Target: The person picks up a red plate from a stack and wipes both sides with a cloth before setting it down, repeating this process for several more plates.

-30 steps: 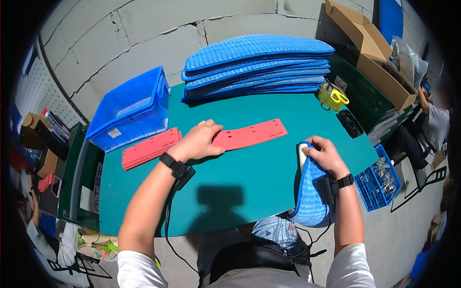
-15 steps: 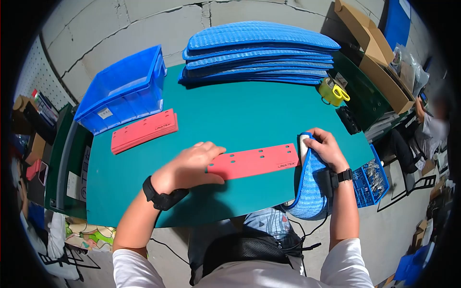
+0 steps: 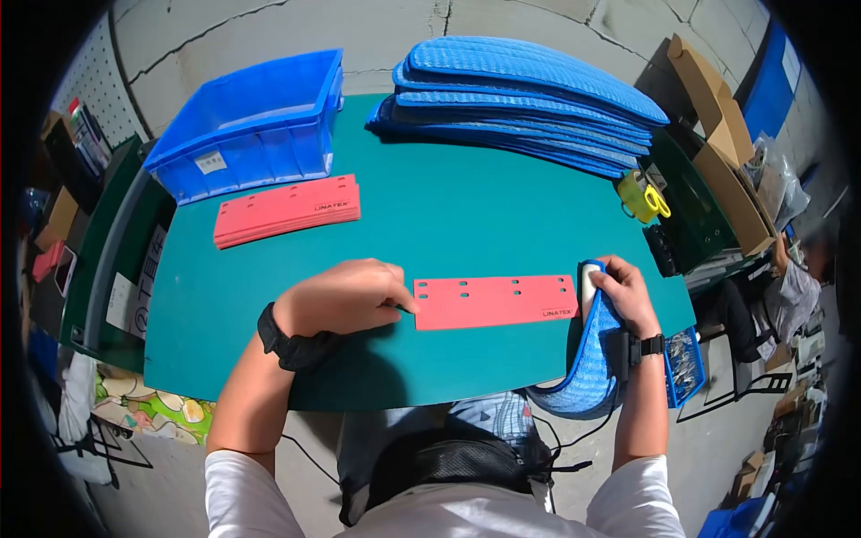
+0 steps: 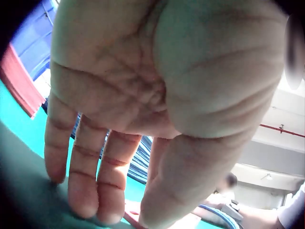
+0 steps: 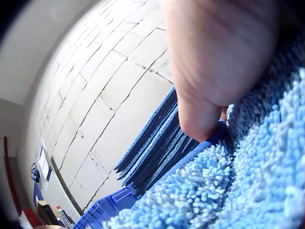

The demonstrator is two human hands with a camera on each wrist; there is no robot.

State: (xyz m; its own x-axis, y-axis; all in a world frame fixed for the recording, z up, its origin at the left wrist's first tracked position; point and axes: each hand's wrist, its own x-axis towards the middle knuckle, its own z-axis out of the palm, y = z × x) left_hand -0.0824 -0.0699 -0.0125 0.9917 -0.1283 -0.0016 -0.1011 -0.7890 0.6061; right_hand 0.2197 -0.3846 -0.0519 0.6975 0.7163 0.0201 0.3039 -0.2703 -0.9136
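Observation:
A flat red strip [image 3: 493, 309] with paired slots and LINATEX print lies on the green table in the head view. My left hand [image 3: 345, 296] is at its left end, index fingertip right at the edge and thumb close by. In the left wrist view the other fingers [image 4: 83, 176] hang nearly straight over the tabletop. With thumb and fingers my right hand [image 3: 625, 291] pinches the upper end of a blue mop pad [image 3: 587, 368], whose white inner side shows at the fold. The pad's lower part droops over the front table edge, close beside the strip's right end.
Several red strips [image 3: 287, 211] lie stacked before a blue bin [image 3: 256, 148] at back left. A tall pile of blue mop pads [image 3: 529, 99] stands at the back. Tape and yellow scissors [image 3: 650, 199] sit at the right edge, and a blue basket [image 3: 686, 368] is below it.
My left hand has drawn one red strip from near the stack toward the front right, beside the mop pad, and shifted from its top to its left end. The right hand keeps its pinch.

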